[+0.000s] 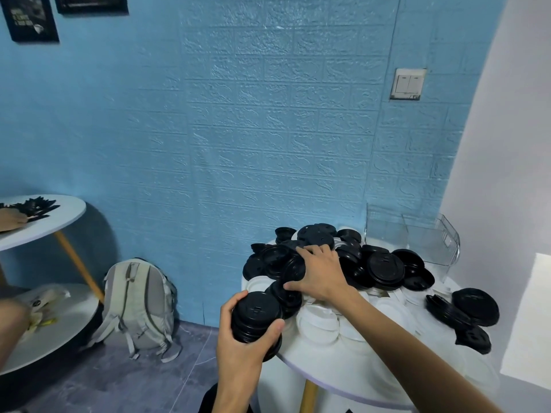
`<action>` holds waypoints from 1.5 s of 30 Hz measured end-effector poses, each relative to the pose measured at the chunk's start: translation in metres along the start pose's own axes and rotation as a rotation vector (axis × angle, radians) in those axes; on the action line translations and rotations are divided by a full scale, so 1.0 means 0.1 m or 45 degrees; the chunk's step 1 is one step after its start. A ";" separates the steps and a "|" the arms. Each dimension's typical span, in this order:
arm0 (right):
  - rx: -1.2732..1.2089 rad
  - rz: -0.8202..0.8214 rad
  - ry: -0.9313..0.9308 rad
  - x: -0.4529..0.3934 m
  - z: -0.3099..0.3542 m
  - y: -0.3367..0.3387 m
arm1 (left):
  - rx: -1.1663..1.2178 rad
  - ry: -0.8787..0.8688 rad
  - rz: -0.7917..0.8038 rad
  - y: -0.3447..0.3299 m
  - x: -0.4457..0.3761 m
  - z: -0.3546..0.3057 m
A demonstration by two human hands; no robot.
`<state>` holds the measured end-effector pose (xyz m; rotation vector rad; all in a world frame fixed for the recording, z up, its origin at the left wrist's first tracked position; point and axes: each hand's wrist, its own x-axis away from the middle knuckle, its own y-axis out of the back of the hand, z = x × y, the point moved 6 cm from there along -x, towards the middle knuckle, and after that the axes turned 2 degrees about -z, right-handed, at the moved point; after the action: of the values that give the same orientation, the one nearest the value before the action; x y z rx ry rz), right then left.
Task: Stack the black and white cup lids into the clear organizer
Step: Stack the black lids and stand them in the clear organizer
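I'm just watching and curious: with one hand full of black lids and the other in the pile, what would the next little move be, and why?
Probably lift the black lid that the right hand grips onto the stack of black lids in the left hand. The clear organizer looks empty.

Lid-heaped white table (301, 363); clear organizer (417, 236)
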<state>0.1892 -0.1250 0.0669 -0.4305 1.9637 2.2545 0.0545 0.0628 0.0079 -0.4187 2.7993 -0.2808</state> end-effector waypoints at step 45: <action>-0.869 0.290 0.396 1.12 -0.16 1.16 | -0.100 -0.080 0.483 -0.86 0.20 -0.23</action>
<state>0.0530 -0.1686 0.1428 -0.6818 1.3352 3.1500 0.0513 -0.0207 0.0440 0.0889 2.7601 -0.0708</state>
